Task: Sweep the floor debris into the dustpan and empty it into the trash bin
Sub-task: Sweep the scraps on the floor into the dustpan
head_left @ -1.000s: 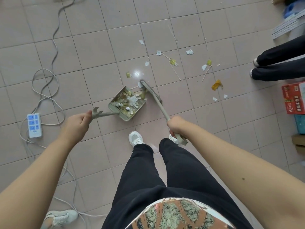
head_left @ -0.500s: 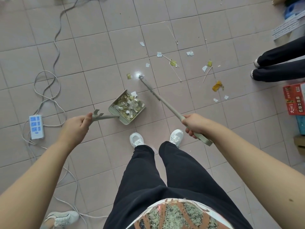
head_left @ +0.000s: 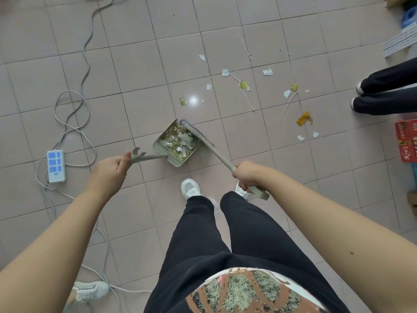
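Note:
A beige dustpan (head_left: 161, 147) rests on the tiled floor ahead of my feet, full of paper and yellow scraps. My left hand (head_left: 110, 170) grips the end of its long handle. My right hand (head_left: 247, 175) is closed around the beige broom handle (head_left: 216, 152), and the broom head (head_left: 188, 127) lies along the dustpan's open right edge. Loose debris (head_left: 243, 84) is scattered on the tiles beyond: white paper bits, thin sticks and a yellow wrapper (head_left: 303, 119). No trash bin is in view.
A white power strip (head_left: 55, 162) with grey cables (head_left: 74, 114) lies at the left. Another person's dark-trousered legs (head_left: 388, 93) stand at the right, above a red box (head_left: 407, 141). A stranger's white shoe (head_left: 90, 289) is at the bottom left.
The broom head reached out to the bright spot on the floor, then swept back against the dustpan's mouth. My right hand pulled back toward me. The dustpan barely moved.

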